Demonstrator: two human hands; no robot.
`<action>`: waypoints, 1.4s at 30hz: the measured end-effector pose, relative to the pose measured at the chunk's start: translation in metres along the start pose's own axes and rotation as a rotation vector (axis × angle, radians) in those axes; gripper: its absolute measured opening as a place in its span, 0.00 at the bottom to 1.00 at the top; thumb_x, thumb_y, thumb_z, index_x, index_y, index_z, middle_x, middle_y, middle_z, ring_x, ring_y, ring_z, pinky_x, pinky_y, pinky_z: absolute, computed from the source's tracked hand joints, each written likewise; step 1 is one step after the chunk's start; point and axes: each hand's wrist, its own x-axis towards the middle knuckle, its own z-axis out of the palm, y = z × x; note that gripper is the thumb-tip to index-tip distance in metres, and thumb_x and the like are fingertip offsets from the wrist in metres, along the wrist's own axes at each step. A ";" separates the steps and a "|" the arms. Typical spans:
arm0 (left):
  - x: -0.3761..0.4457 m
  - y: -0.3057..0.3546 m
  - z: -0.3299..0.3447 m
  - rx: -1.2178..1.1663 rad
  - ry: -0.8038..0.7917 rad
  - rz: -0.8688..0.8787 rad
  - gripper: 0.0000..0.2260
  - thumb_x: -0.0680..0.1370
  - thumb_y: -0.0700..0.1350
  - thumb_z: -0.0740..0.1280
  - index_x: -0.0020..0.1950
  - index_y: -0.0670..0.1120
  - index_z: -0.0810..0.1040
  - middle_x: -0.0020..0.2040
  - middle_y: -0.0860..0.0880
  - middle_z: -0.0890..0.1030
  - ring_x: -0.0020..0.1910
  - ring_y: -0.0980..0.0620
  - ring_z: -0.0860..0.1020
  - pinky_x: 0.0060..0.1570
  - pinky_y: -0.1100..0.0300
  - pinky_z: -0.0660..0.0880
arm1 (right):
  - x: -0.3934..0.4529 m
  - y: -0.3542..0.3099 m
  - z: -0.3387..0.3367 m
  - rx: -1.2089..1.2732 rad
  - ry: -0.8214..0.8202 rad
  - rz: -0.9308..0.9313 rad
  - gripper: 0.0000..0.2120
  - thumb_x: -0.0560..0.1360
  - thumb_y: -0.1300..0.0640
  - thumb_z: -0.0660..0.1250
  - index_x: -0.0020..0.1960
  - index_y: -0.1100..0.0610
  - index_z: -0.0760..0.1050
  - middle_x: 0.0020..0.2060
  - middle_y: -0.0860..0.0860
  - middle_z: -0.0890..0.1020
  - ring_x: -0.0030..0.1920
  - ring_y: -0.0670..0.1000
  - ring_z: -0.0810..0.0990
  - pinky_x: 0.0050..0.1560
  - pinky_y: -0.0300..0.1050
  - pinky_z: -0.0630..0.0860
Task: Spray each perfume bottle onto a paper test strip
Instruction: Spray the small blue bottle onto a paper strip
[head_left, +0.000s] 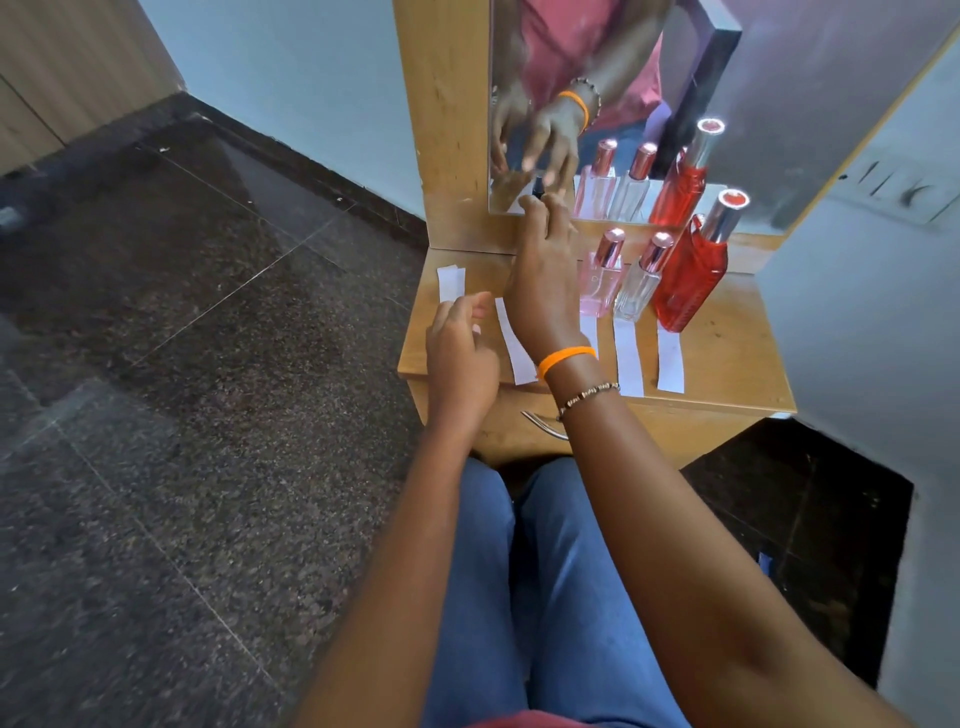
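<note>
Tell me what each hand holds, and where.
Right hand grips a small dark-topped bottle near the mirror; where it grips is hidden. Left hand holds nothing.

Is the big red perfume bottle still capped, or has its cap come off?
Capped. The red bottle stands upright on the wooden table with its silver cap seated on top; neither hand touches it.
</note>
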 end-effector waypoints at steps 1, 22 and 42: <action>0.001 0.000 0.000 -0.004 0.003 0.000 0.22 0.74 0.28 0.53 0.63 0.41 0.74 0.58 0.43 0.76 0.59 0.49 0.73 0.52 0.70 0.64 | 0.004 0.001 0.002 -0.027 -0.024 0.009 0.29 0.67 0.76 0.54 0.67 0.64 0.66 0.67 0.63 0.68 0.57 0.64 0.72 0.52 0.52 0.70; -0.016 0.032 -0.012 -0.281 -0.240 0.027 0.14 0.83 0.48 0.51 0.43 0.47 0.71 0.33 0.52 0.70 0.33 0.54 0.68 0.39 0.55 0.66 | -0.050 0.003 -0.071 0.820 -0.250 0.235 0.06 0.77 0.61 0.66 0.45 0.62 0.80 0.35 0.52 0.81 0.38 0.45 0.79 0.44 0.40 0.74; -0.024 0.026 -0.016 -0.805 -0.422 -0.391 0.11 0.82 0.46 0.55 0.47 0.47 0.75 0.38 0.52 0.74 0.36 0.58 0.72 0.36 0.68 0.71 | -0.052 0.030 -0.051 0.420 -0.128 0.244 0.05 0.75 0.64 0.66 0.45 0.66 0.80 0.39 0.56 0.81 0.36 0.47 0.75 0.37 0.32 0.67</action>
